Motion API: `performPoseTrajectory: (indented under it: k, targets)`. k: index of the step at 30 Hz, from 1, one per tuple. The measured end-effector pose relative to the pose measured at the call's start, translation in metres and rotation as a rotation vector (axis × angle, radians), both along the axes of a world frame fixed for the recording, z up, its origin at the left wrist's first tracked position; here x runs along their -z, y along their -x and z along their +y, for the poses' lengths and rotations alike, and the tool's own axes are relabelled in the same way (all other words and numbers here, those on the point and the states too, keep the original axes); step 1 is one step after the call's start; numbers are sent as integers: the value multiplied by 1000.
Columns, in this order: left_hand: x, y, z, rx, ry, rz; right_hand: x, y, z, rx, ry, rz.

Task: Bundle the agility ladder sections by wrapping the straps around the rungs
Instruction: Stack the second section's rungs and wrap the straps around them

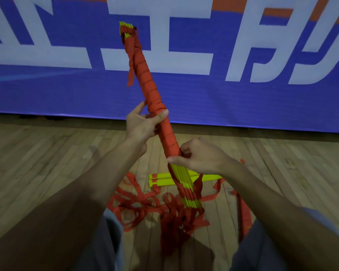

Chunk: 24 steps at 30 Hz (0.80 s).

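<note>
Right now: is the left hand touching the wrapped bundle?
Touching. Head view: the left hand grips the wrapped bundle, thumb lying across its red strap wrap.

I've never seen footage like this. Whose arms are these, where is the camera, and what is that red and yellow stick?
There is no machine here. These are a person's two bare arms, filmed by one wide camera worn on their head, looking forward and down. The left hand has its grip on the middle of a bundle of yellow rungs, the flat bars of an agility ladder. Red strap is wound tightly around most of the bundle's length. The right hand holds the bundle lower down, where the winding ends and bare yellow shows. On the wooden floor lie loose red straps and a few spare yellow rungs. Behind stands a blue banner.
</note>
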<state>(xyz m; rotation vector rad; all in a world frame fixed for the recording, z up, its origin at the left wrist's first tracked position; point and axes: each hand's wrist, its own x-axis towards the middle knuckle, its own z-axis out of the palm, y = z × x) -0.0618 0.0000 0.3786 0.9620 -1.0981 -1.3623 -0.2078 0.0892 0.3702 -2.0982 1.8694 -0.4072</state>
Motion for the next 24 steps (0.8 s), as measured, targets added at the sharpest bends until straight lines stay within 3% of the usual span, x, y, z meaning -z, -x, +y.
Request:
performPoseTrajectory:
  k: [4, 7, 11, 15, 19, 24]
  targets:
    - [6, 5, -1, -116, 43, -110, 7, -8, -1, 6, 45, -81]
    - [0, 3, 0, -109, 58, -126, 1, -8, -2, -5, 10, -291]
    - [-18, -3, 2, 25, 10, 166, -11, 14, 1, -77, -64, -742]
    - [-24, -6, 13, 414, -90, 408, -17, 14, 10, -260, -201, -1077]
    - [-21, -3, 21, 669, -137, 669, -21, 10, 11, -384, -296, -1143]
    - [-19, -9, 12, 734, -132, 681, -17, 7, 5, -460, -347, -1094]
